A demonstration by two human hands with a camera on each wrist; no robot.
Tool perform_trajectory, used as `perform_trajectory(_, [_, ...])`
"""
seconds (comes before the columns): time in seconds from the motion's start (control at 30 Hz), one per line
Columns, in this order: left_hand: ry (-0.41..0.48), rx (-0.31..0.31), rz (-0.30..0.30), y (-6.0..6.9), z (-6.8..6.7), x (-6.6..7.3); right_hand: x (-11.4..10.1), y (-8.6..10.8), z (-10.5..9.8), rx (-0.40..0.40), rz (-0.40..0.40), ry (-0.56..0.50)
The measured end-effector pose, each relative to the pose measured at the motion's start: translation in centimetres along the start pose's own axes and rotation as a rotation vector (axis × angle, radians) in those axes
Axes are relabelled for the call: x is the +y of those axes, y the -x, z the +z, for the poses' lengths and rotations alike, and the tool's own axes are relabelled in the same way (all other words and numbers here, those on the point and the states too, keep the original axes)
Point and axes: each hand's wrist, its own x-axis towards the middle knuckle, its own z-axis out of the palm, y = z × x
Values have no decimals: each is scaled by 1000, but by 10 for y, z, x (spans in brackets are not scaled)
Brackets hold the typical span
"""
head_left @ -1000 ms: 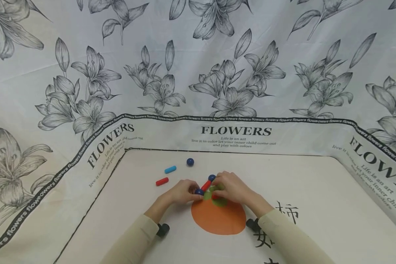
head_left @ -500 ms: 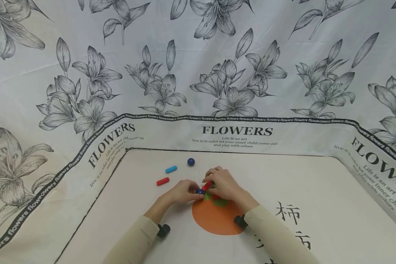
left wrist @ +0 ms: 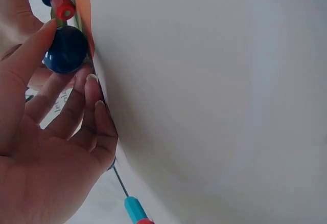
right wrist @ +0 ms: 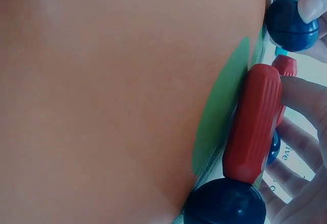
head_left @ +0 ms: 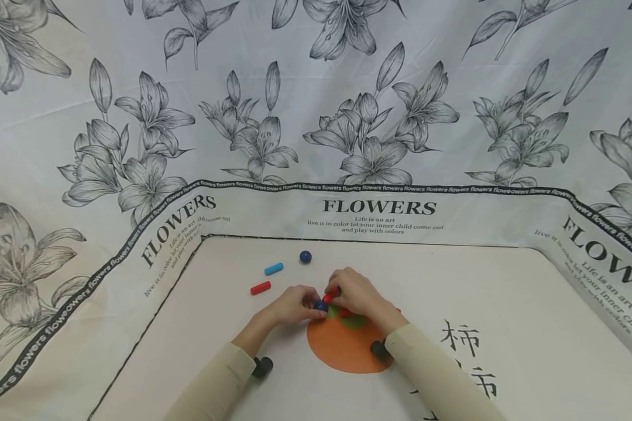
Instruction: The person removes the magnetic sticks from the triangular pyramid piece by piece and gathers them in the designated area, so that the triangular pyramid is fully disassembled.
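Between its thumb and fingers, my left hand (head_left: 294,305) (left wrist: 56,150) pinches a blue ball (head_left: 320,306) (left wrist: 66,50) at the upper left of the orange shape (head_left: 347,351). My right hand (head_left: 355,292) grips a short red rod (head_left: 329,297) (left wrist: 62,5) just beside that ball; a narrow gap shows between rod and ball in the right wrist view. Closer to that camera, another red rod (right wrist: 253,124) touches a blue ball (right wrist: 225,203) near the green leaf print (right wrist: 222,106). The right fingers partly cover a further blue ball (right wrist: 274,147).
Back left of the hands lie a loose blue ball (head_left: 305,256), a light blue rod (head_left: 274,269) and a red rod (head_left: 260,287). Black printed characters (head_left: 460,338) mark the cloth at the right. A flower-printed curtain (head_left: 374,128) stands behind.
My right hand has moved left, from over the green leaves to the red rod beside the left hand, and grips it. My left hand has stayed at its blue ball.
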Motion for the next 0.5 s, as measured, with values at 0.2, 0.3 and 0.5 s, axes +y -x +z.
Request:
perform_trajectory(0.2, [-9, -12, 11, 1, 2, 1, 2, 0, 1, 2, 16, 5])
perform_trajectory(0.3, [-14, -9, -5, 5, -1, 0, 3, 0, 1, -12, 10, -8])
perform_trajectory(0.5, [12, 48, -42, 5, -19, -3, 4, -1, 0, -47, 10, -16])
